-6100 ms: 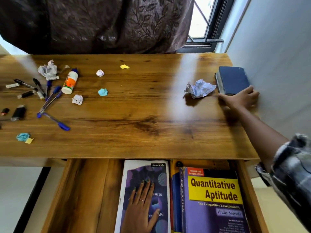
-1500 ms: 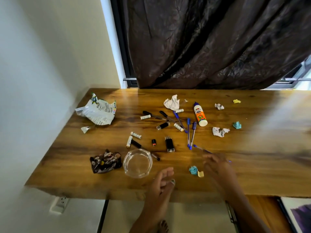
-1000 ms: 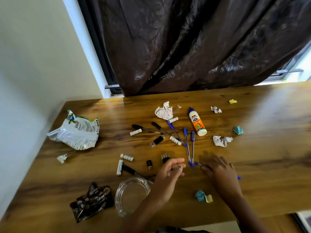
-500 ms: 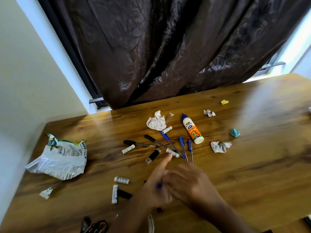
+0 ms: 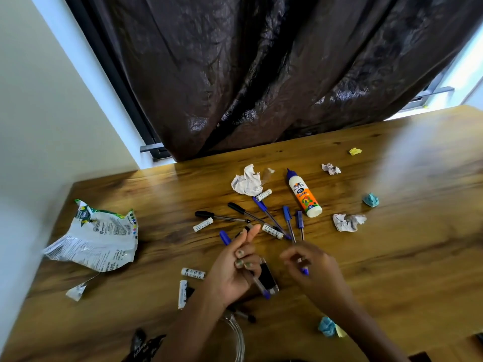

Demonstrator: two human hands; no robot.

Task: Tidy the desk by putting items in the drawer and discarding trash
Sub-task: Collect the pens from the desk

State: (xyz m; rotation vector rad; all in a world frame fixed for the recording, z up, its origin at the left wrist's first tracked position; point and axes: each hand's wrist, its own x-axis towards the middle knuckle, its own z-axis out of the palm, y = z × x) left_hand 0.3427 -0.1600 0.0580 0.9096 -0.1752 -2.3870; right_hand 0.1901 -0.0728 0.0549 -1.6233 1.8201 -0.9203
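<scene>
Left hand (image 5: pixel 232 273) curled round a blue pen (image 5: pixel 254 279) above the worktop (image 5: pixel 392 257), right hand (image 5: pixel 312 270) apparently pinching another blue pen (image 5: pixel 304 270), blurred, glue bottle (image 5: pixel 304 195) lying beyond

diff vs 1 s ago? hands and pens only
The left hand now grips a blue-capped pen taken off the wooden desk. The right hand has moved in and pinches another blue pen. The white glue bottle and crumpled paper balls stayed put.
</scene>
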